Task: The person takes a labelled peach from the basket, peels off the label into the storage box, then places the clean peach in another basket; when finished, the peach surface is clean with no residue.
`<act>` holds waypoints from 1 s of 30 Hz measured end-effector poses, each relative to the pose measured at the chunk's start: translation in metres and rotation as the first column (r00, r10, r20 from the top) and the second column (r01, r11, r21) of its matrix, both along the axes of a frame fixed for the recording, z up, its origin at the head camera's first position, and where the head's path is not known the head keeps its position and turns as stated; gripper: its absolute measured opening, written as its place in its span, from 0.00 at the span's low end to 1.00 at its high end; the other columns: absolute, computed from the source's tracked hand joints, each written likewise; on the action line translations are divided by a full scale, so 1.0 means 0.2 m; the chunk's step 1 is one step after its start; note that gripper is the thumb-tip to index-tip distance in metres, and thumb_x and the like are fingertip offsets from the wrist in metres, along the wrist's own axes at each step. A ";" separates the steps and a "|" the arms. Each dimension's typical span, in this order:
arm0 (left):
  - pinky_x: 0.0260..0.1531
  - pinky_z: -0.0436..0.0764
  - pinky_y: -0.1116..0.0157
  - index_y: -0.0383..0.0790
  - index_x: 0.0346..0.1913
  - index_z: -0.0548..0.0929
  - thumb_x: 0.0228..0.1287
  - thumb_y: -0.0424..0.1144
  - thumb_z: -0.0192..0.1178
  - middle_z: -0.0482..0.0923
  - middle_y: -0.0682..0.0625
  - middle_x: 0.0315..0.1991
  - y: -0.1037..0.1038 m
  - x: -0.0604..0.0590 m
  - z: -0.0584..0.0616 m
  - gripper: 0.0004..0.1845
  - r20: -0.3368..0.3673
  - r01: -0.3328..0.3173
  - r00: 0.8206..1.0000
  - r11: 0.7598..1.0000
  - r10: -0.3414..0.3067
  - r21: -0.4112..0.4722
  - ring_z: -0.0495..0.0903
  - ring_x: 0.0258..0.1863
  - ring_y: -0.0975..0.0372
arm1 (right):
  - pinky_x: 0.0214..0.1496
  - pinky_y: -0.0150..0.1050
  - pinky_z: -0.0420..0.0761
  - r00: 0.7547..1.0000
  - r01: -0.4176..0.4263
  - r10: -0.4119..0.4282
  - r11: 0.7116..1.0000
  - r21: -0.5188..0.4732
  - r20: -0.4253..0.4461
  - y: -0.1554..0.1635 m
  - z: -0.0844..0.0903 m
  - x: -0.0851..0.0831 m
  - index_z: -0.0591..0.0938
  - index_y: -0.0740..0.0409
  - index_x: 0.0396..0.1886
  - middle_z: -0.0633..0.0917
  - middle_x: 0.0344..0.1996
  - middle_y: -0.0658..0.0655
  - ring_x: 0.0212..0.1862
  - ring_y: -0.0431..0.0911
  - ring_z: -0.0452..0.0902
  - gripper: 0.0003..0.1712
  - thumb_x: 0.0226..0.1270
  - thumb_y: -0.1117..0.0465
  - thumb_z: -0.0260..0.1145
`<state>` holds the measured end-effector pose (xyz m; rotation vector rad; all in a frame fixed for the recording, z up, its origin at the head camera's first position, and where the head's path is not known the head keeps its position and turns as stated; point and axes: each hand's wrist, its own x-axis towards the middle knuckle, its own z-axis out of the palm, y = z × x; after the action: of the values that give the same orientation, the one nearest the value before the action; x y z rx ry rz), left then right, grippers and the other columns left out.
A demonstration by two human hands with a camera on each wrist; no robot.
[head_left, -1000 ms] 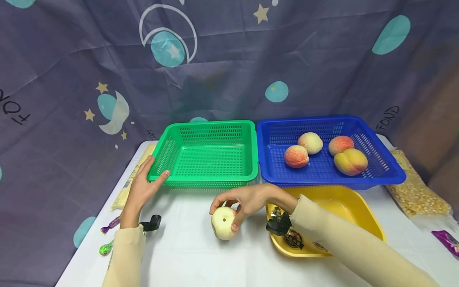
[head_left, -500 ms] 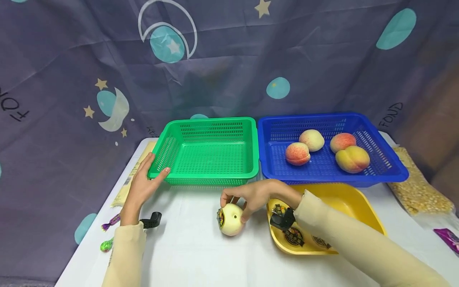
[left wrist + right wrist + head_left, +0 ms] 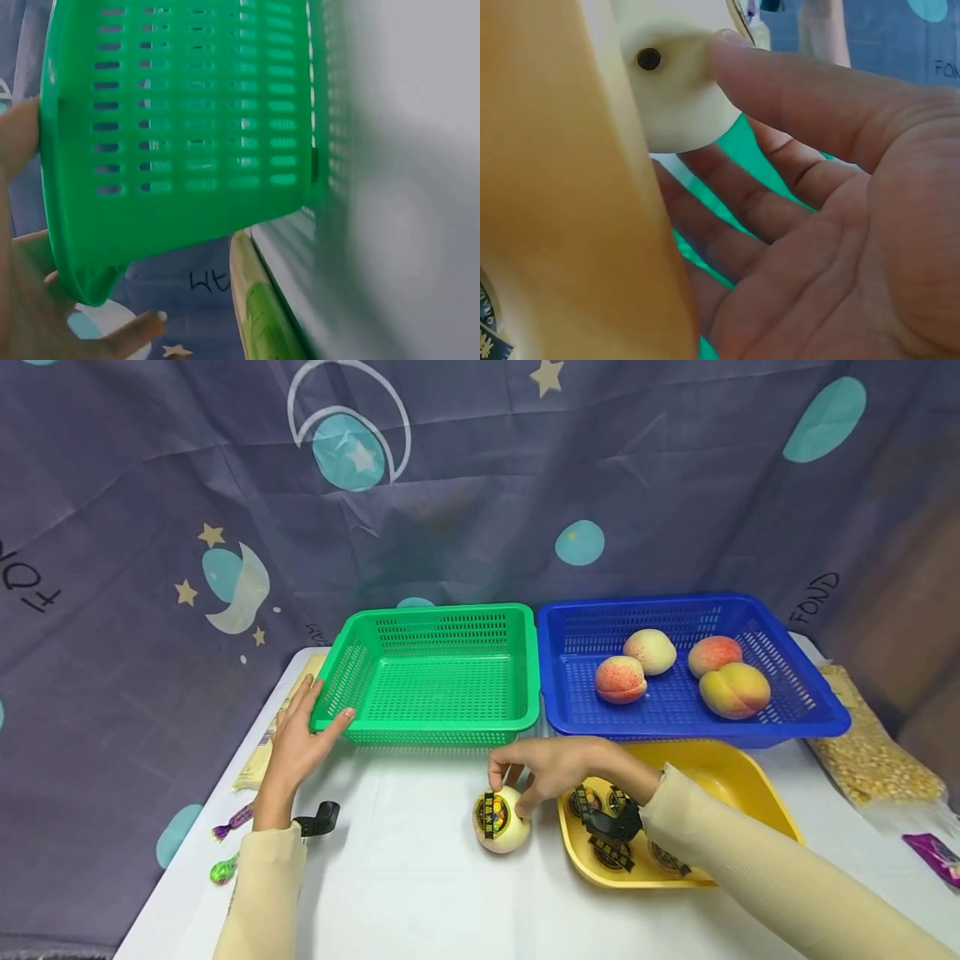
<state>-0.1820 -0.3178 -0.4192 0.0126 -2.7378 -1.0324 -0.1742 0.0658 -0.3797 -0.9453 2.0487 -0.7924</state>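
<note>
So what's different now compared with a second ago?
The right hand has rolled the pale peach to the right across the white table, toward the yellow tray. The peach turned as it went: the small hole that faced up is now out of sight and a dark round sticker shows. The left hand stays on the green basket's corner. The four peaches in the blue basket are unmoved.

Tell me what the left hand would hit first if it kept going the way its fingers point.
The left hand points toward the green basket. Its fingers are already at the basket's near-left corner rim, so the basket comes first; whether they actually touch it is unclear.
</note>
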 end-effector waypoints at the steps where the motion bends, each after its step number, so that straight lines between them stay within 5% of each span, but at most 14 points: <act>1: 0.68 0.45 0.26 0.46 0.81 0.56 0.69 0.61 0.60 0.43 0.50 0.84 0.01 0.00 0.00 0.45 -0.024 -0.008 1.000 1.000 0.008 -0.004 0.46 0.80 0.35 | 0.64 0.43 0.81 1.000 0.005 -0.005 1.000 -0.001 -0.003 0.01 0.00 0.00 0.77 0.53 0.46 0.79 0.53 0.53 0.58 0.48 0.78 0.20 0.58 0.71 0.73; 4: 0.66 0.46 0.28 0.46 0.79 0.63 0.68 0.58 0.63 0.47 0.50 0.84 0.04 0.01 -0.01 0.42 -0.104 -0.004 0.995 1.000 0.004 0.002 0.48 0.78 0.37 | 0.64 0.44 0.81 1.000 0.017 -0.017 1.000 -0.016 -0.009 0.03 -0.01 0.01 0.77 0.54 0.46 0.79 0.52 0.53 0.56 0.48 0.78 0.19 0.58 0.71 0.73; 10: 0.68 0.44 0.30 0.49 0.76 0.69 0.63 0.49 0.70 0.54 0.48 0.82 0.11 0.04 0.03 0.39 -0.236 0.112 0.966 0.994 -0.106 0.012 0.47 0.80 0.41 | 0.64 0.47 0.81 0.999 0.035 -0.036 0.998 -0.044 -0.015 0.06 -0.02 0.02 0.77 0.56 0.46 0.80 0.49 0.54 0.55 0.47 0.79 0.17 0.60 0.69 0.73; 20: 0.66 0.66 0.44 0.47 0.63 0.83 0.50 0.39 0.80 0.78 0.46 0.60 0.31 0.13 0.11 0.33 -0.379 0.345 0.865 0.938 -0.329 -0.027 0.70 0.65 0.51 | 0.61 0.48 0.82 0.990 0.050 -0.053 0.998 -0.033 -0.127 0.07 -0.01 0.05 0.79 0.52 0.45 0.83 0.47 0.52 0.55 0.50 0.82 0.15 0.63 0.59 0.75; 25: 0.50 0.80 0.57 0.50 0.57 0.86 0.52 0.40 0.80 0.84 0.54 0.46 0.38 0.20 0.13 0.27 -0.270 0.503 0.831 0.864 -0.486 -0.010 0.81 0.46 0.61 | 0.61 0.47 0.82 0.980 0.047 -0.061 0.996 -0.075 -0.192 0.08 0.00 0.05 0.79 0.56 0.45 0.85 0.46 0.53 0.53 0.49 0.83 0.16 0.63 0.58 0.75; 28: 0.47 0.81 0.59 0.55 0.57 0.85 0.54 0.46 0.79 0.84 0.56 0.45 0.42 0.23 0.12 0.26 -0.083 0.587 0.808 0.809 -0.583 0.035 0.82 0.41 0.62 | 0.60 0.47 0.83 0.973 0.043 -0.066 0.994 -0.105 -0.220 0.09 0.01 0.05 0.79 0.59 0.46 0.85 0.46 0.57 0.53 0.51 0.84 0.16 0.64 0.59 0.75; 30: 0.49 0.81 0.57 0.56 0.60 0.83 0.54 0.49 0.78 0.85 0.54 0.50 0.44 0.24 0.11 0.29 0.054 0.623 0.777 0.778 -0.628 0.077 0.84 0.44 0.58 | 0.59 0.47 0.83 0.971 0.042 -0.069 0.992 -0.120 -0.228 0.09 0.02 0.05 0.80 0.60 0.46 0.85 0.47 0.59 0.53 0.53 0.84 0.16 0.64 0.59 0.74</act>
<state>-0.1337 -0.2291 -0.3976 -0.9365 -2.8327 -1.2715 -0.1634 0.0845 -0.3765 -1.0924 2.2581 -0.8720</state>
